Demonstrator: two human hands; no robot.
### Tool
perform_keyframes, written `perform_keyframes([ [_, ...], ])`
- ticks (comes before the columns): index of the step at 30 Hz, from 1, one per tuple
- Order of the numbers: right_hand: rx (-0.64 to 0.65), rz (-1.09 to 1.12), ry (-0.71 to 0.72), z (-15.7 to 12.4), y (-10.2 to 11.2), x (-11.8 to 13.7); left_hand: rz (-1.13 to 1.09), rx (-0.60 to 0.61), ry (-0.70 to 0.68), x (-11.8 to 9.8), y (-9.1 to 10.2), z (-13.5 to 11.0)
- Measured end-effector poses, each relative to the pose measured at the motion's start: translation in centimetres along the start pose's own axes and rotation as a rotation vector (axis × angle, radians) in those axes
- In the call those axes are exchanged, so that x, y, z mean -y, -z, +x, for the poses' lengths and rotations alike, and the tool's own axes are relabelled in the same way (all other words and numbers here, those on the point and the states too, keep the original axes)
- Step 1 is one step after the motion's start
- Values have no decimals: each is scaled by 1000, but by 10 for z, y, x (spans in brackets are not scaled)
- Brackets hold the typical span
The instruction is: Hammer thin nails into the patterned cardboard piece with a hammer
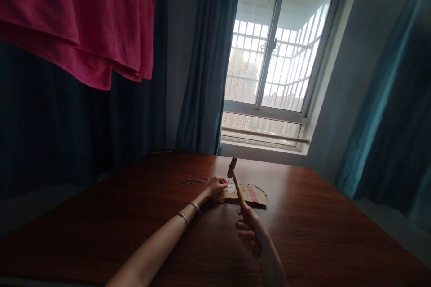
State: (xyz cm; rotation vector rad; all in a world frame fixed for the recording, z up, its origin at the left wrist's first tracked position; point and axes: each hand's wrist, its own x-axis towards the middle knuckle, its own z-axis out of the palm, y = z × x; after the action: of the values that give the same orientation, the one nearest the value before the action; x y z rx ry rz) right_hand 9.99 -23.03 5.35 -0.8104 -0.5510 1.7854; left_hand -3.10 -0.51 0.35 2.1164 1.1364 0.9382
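My right hand (251,229) is wrapped round the wooden handle of a hammer (238,186), whose head is raised above a flat, patterned piece (245,193). That piece is tan with dark spots, a whitish patch and a reddish-pink band; its material I cannot make out. At its left end, my left hand (217,185) pinches a thin nail that stands roughly upright, its tip hidden by the fingers. Several loose nails (192,182) lie on the table to the left of that hand. The hammer head is apart from the nail.
A brown wooden table (161,215) spreads under everything. Behind it are a barred window (266,54) and blue curtains (205,63). Pink cloth (111,22) hangs at the upper left. A rod (266,134) runs across the lower window.
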Motion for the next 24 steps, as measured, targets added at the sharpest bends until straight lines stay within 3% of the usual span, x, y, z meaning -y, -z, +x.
perform_keyframes([
  [9, -37, -23, -14, 0, -4, 1, 18, 8, -27, 4, 1, 1],
  [24, 23, 30, -15, 2, -2, 6, 57, 23, -35, 2, 0, 1],
])
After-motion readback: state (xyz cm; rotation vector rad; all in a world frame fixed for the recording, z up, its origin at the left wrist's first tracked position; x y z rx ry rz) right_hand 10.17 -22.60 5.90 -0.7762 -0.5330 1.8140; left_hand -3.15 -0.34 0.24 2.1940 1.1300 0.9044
